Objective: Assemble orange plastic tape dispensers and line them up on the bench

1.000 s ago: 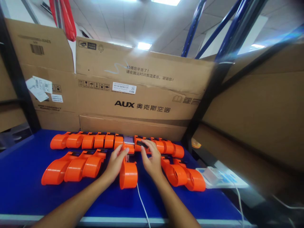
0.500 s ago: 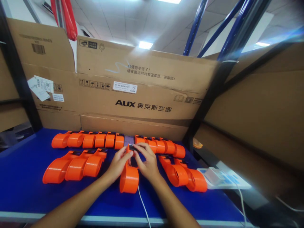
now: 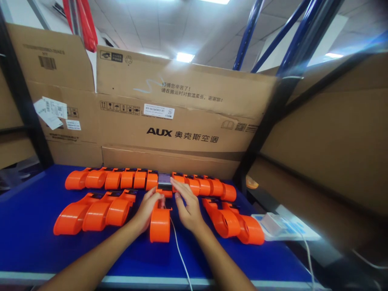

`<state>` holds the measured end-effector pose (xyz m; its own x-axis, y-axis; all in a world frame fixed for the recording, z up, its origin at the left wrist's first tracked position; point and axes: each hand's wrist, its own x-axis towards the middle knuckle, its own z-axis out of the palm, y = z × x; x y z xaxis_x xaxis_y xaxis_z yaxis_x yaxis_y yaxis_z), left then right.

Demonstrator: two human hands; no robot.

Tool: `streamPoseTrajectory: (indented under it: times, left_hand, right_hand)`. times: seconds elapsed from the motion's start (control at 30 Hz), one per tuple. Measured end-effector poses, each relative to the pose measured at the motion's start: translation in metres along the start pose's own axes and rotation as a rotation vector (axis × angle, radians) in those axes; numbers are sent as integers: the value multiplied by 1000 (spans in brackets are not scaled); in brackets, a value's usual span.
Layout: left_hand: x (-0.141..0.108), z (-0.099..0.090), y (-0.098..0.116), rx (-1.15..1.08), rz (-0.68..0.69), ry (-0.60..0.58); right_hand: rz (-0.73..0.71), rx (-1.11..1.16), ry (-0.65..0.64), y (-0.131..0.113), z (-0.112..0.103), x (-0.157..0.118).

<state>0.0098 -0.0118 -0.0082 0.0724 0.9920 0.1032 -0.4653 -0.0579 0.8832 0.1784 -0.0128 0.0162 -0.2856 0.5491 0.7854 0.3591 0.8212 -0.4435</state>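
My left hand (image 3: 149,208) is closed round the upper part of an orange holder (image 3: 160,226) with a round, ring-like lower end. On the other side of it, my right hand (image 3: 188,205) has its fingers stretched out, and nothing shows in it. Just beyond my fingertips lies a small dark device with a screen (image 3: 165,180), between orange pieces of the back row. A white cable (image 3: 179,246) runs from near the held holder to the table's front edge. How the cable ends is hidden.
Similar orange pieces stand in a back row (image 3: 113,180), with more at front left (image 3: 94,215) and front right (image 3: 250,229). A white power strip (image 3: 303,231) lies at the right edge of the blue table (image 3: 121,258). Cardboard (image 3: 182,149) walls the back.
My right hand has let go of the orange holder and its fingers have straightened. In my left hand the holder has turned and shifted slightly left, uncovering more of the device.
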Motion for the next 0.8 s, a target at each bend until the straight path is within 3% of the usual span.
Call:
streamPoseTrajectory:
  times: [0.1, 0.17, 0.33, 0.4, 0.53, 0.8]
  left_hand:
    - [0, 1, 4, -86, -57, 7]
    - [-1, 1, 7, -126, -59, -12]
    - [-7, 0, 10, -180, -24, -62]
    - [-9, 0, 10, -197, -28, -80]
    - [-12, -1, 12, -189, -53, -115]
    - [-15, 2, 13, -207, -36, -102]
  right_hand:
    - [93, -20, 73, 6, 3, -2]
    - [123, -65, 7, 9, 6, -3]
    - [-29, -188, -508, 3, 16, -6]
    - [-103, -220, -620, -1, 23, -9]
    - [-137, -328, -705, -3, 36, -19]
    - [-164, -375, -731, -3, 42, -20]
